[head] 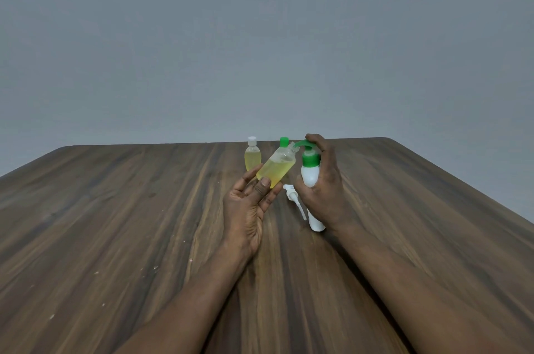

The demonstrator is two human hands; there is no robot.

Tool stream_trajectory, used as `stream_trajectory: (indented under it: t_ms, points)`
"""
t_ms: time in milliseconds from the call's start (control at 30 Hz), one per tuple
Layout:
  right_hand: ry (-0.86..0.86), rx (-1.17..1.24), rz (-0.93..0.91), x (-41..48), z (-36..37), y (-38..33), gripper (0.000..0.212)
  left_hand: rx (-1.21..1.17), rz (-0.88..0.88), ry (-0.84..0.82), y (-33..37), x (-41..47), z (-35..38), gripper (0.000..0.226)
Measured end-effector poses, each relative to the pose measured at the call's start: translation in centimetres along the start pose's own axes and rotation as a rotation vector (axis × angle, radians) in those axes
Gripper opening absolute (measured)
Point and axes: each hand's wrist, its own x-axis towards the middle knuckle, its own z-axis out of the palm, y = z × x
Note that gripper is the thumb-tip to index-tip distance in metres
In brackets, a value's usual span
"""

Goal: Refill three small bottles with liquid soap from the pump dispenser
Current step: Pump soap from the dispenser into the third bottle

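At the far middle of the counter (115, 209), both hands work close together. My read of the left hand (251, 203): palm up, fingers only lightly bent, pinching the lower end of an uncapped small bottle (276, 170) between thumb and fingertips. The bottle is tilted with its open neck just under the green spout. The right hand (326, 188) is wrapped round the white body of the pump dispenser (309, 171), with one finger laid over the green pump head. The held bottle shows yellow soap to roughly half or a little more, so I judge its fill as under way and not complete. Behind it stands a white-capped bottle (252, 158) with yellow liquid inside and its cap on; I log that one as probably done. A green-capped bottle (284, 140) is mostly hidden behind the held one, so I cannot tell its level. Left to do, as I judge it: top up the held bottle, cap it, and confirm the green-capped one. A loose white pump (293, 196) with its tube lies on the counter between the hands. A white object (317, 225) shows under the right wrist; I cannot tell what it is. The counter is dark wood-grain laminate with a few pale specks toward the near left. A plain grey wall (260, 35) is behind it.
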Motion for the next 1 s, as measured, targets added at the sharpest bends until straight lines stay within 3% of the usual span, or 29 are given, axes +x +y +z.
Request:
stream_trajectory:
  t_ms: [133,500,1000]
  points:
    - [0.026,-0.002,0.001,-0.06,0.11,-0.04,0.061,0.002,0.000,0.015,0.10,-0.05,-0.09,0.042]
    - [0.013,0.026,0.033,-0.15,-0.17,-0.21,0.074,0.001,0.001,-0.002,-0.10,-0.08,0.04,0.045]
    - [0.023,0.004,0.041,-0.04,0.03,-0.12,0.069,0.001,0.001,0.010,-0.04,-0.05,-0.19,0.046]
